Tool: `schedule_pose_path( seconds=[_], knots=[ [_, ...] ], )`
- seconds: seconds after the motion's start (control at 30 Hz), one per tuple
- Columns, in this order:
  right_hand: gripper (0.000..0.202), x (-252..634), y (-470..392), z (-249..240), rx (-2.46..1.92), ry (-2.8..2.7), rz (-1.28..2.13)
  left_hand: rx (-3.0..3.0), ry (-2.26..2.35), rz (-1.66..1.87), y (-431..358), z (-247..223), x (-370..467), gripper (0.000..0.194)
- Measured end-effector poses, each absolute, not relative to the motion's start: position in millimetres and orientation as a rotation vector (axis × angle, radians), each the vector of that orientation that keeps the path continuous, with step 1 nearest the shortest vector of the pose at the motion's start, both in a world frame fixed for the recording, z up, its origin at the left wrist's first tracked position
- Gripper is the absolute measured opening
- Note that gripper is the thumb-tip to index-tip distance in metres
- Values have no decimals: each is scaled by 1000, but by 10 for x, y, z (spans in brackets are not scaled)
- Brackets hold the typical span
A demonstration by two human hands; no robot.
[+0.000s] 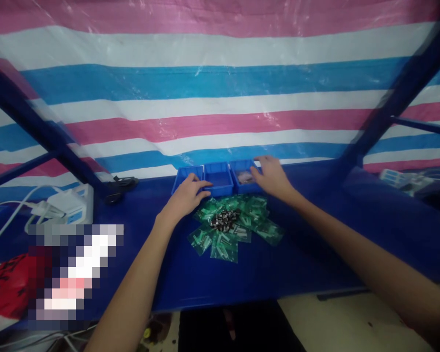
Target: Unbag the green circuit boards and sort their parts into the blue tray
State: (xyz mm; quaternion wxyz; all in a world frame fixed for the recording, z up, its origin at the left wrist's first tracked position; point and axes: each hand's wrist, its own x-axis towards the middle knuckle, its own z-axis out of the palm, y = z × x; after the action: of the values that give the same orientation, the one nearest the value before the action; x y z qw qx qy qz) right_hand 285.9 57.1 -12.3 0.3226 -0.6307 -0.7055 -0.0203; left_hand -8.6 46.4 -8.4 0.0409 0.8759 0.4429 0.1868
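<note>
Three small blue plastic bins point(218, 189) stand side by side on the blue table. My left hand point(186, 194) rests at the front of the left bin point(176, 182), its fingers apart and reaching over towards the middle bin. At the right bin point(243, 187), my right hand point(273, 177) touches the right side, thumb and fingers spread, nothing visible between them. Some small pale pieces, too blurred to name, lie in that right bin. Just in front of the bins is a spread of green-tinted clear bags point(224, 247) with metallic pieces inside. Small black and silver parts point(224, 221) are heaped on top of the bags.
A striped plastic sheet point(220, 80) hangs behind the table point(278, 266), between blue frame posts. White power strips with cables point(75, 205) lie at the left, and another point(398, 180) at the right. A black object point(119, 186) and a red bag point(9, 286) are on the left.
</note>
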Motion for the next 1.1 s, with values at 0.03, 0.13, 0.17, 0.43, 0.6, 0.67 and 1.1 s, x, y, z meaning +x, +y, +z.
schedule_pose_path(
  seconds=[0.03,0.13,0.17,0.43,0.6,0.67,1.1],
  knots=[
    [45,2936,569,-154,-1715,-1803,27,2675,1330,570,470,-87,-88,34],
    [38,3048,599,-249,-1827,-1730,241,2695,1293,588,487,-106,-66,30],
    [35,3052,611,-274,-1834,-1727,273,2704,1295,609,490,-121,-51,30],
    [32,2999,565,-302,-1788,-1705,388,2761,1386,627,428,-200,46,37],
    [32,3015,560,-304,-1758,-1692,373,2809,1538,593,364,-199,104,35],
    [31,3018,569,-308,-1756,-1689,350,2770,1606,624,357,-216,141,34],
    [33,3049,488,-96,-1743,-1680,133,2701,1719,692,222,-122,229,42]
  ],
)
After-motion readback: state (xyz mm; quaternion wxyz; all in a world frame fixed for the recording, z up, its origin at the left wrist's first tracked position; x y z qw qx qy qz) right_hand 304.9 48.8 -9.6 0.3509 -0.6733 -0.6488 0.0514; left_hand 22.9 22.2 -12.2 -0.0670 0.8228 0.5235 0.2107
